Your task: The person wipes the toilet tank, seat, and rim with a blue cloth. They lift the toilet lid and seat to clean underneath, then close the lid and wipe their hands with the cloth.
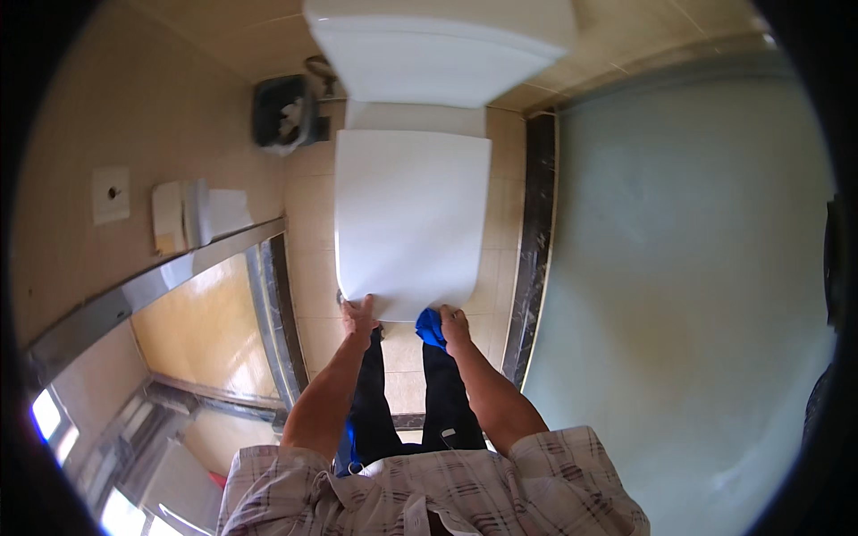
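Before me is a white toilet with its lid [412,214] down and its cistern [436,57] behind. My left hand [360,316] grips the front left edge of the lid, thumb on top and the other fingers mostly hidden beneath. At the front right edge, my right hand [454,325] holds a bunched blue cloth [430,328] against the lid. Part of the cloth is hidden by that hand.
A dark waste bin [268,114] with a liner and crumpled paper stands at the back left. Left is a wall with a socket plate [110,194] and a doorway. A dark stone kerb [533,248] and a frosted glass panel [670,268] bound the right side.
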`<state>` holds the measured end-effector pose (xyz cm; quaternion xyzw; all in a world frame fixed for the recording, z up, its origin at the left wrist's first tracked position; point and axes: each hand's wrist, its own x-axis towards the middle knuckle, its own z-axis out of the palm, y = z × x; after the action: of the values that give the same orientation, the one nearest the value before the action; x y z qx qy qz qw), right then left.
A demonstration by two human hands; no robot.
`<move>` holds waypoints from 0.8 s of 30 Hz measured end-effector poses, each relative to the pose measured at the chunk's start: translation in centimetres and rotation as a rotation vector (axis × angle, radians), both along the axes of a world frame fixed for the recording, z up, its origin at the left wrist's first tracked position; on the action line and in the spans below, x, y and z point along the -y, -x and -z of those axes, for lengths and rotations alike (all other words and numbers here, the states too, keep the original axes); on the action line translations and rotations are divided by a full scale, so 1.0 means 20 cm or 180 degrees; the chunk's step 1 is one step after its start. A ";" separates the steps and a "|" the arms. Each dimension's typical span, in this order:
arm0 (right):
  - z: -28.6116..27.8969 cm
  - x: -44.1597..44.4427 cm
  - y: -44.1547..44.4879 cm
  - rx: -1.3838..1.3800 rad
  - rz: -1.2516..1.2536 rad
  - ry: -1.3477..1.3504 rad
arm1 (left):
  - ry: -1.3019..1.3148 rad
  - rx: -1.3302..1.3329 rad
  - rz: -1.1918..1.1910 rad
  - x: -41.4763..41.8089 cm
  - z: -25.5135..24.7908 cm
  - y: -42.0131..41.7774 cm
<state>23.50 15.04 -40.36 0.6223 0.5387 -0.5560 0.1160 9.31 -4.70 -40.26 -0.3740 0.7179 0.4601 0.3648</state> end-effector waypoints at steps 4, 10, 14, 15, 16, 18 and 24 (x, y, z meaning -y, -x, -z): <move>0.03 0.03 0.06 -0.0176 0.0319 0.0196 | 0.0021 -0.0773 0.0247 0.10 0.11 0.05; 0.10 -0.05 -0.01 -0.0233 0.0493 0.0510 | -0.0122 -0.0558 0.0117 0.06 0.19 -0.01; 0.01 -0.02 0.04 -0.0216 0.0555 0.0622 | -0.0161 -0.0497 -0.0073 0.12 0.28 -0.10; 0.01 -0.03 0.03 -0.0152 0.0608 0.0612 | -0.0204 -0.0453 -0.0068 0.11 0.29 -0.11; 0.01 -0.04 0.02 -0.0183 0.0613 0.0667 | -0.0180 -0.0604 0.0038 0.10 0.29 -0.13; 0.02 -0.03 0.04 -0.0302 0.0603 0.0827 | -0.0086 -0.0968 0.0241 0.13 0.31 -0.13; 0.12 -0.14 -0.11 0.0367 0.0568 0.0477 | 0.0192 -0.0038 0.0433 -0.04 0.11 -0.01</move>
<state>25.76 17.90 -42.81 0.6882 0.4306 -0.5661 0.1430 9.53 -3.90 -42.52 -0.3325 0.7574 0.4146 0.3795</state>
